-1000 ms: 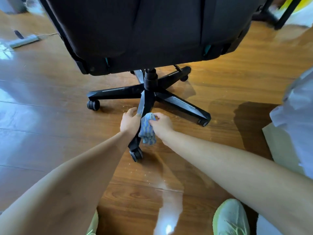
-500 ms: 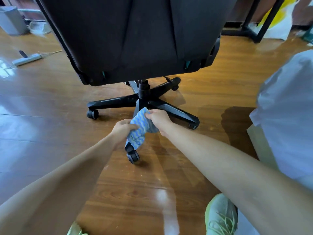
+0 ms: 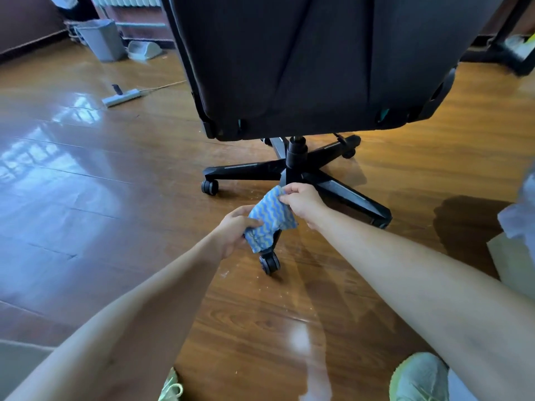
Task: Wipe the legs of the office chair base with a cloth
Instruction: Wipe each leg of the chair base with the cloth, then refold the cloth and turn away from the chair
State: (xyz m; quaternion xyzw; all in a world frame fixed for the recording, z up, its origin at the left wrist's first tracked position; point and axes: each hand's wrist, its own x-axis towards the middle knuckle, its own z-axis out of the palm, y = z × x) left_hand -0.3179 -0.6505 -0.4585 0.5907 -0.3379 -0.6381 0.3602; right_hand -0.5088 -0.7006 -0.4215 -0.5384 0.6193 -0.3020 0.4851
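A black office chair stands on the wooden floor, its star-shaped base [image 3: 249,170] spreading from a central column. A blue-and-white wavy cloth [image 3: 269,217] is stretched over the leg nearest me, hiding most of it; only that leg's caster [image 3: 269,263] shows below. My left hand [image 3: 236,230] grips the cloth's lower end. My right hand [image 3: 302,202] pinches its upper corner close to the hub. The leg to the right [image 3: 351,198] lies bare beside my right hand.
The chair's dark seat back [image 3: 312,65] looms over the base. A grey bin [image 3: 100,39] and a white power strip [image 3: 121,96] lie on the floor at the far left. A dark desk frame [image 3: 503,39] stands at far right. My green shoes [image 3: 418,377] are at the bottom edge.
The cloth went from bunched between both hands to spread out along the near leg. My right hand moved up toward the hub and my left hand slid down toward the caster.
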